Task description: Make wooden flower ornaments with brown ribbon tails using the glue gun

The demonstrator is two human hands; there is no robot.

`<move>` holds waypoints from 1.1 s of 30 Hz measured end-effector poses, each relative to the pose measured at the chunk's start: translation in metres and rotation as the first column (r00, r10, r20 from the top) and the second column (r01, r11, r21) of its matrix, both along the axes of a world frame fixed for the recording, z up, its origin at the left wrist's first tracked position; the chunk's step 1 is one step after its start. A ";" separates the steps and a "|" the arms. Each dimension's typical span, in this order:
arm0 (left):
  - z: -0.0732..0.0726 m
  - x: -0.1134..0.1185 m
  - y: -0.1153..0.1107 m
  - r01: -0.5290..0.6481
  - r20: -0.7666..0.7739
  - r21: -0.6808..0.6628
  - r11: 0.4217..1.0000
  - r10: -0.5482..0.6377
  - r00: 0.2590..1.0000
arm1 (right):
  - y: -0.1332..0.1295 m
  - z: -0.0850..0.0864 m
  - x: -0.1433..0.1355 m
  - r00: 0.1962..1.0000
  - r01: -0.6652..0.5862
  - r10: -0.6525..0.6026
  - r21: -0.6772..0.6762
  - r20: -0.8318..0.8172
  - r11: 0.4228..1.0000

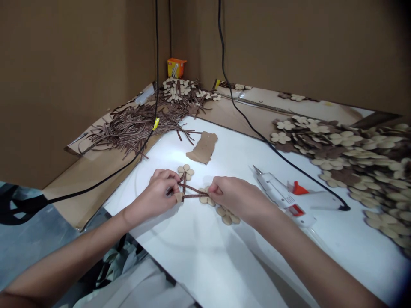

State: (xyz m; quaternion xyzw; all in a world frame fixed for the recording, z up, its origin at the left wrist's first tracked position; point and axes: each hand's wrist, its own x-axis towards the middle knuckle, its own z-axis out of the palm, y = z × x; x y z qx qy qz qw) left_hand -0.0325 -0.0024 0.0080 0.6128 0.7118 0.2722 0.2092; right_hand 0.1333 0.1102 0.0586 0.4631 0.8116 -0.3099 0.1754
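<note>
Pinching brown strips (pixel 193 196), both hands (pixel 161 191) (pixel 231 194) curl inward.

Brown strips (pixel 194 196) meeting at angles; beige petalled flowers (pixel 189 172) at upper and right ends.

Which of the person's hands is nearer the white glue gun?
Right. The right hand is just left of the glue gun; the left hand is farther left, beyond the right hand, at the brown strips.
</note>
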 end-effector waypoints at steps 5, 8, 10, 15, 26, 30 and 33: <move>0.003 0.001 0.001 0.000 0.002 -0.032 0.999 0.000 1.000 | 0.005 -0.004 0.001 0.998 -0.051 0.051 -0.010 -0.021 0.999; 0.002 -0.001 0.001 0.001 0.012 -0.058 0.998 0.000 1.000 | 0.007 -0.004 0.002 0.998 -0.063 0.063 -0.013 -0.014 0.998; 0.001 -0.002 0.002 0.006 0.017 -0.063 0.998 -0.004 1.000 | 0.006 0.000 0.000 0.998 -0.059 0.059 0.000 0.009 0.998; -0.003 -0.003 0.002 0.003 0.024 -0.051 0.999 -0.002 1.000 | -0.001 0.010 -0.007 0.993 -0.084 0.078 0.071 0.093 0.994; -0.002 -0.004 0.003 0.019 0.008 -0.048 0.999 -0.019 1.000 | 0.005 -0.003 -0.003 0.999 -0.047 0.047 -0.012 -0.008 0.999; 0.000 -0.004 0.003 0.011 0.027 -0.035 0.999 -0.010 1.000 | 0.002 0.001 0.002 0.998 -0.009 0.006 -0.049 -0.066 0.999; 0.000 -0.002 0.004 -0.011 0.028 -0.027 1.000 0.012 1.000 | 0.000 0.001 0.006 0.995 0.023 -0.030 -0.068 -0.092 0.997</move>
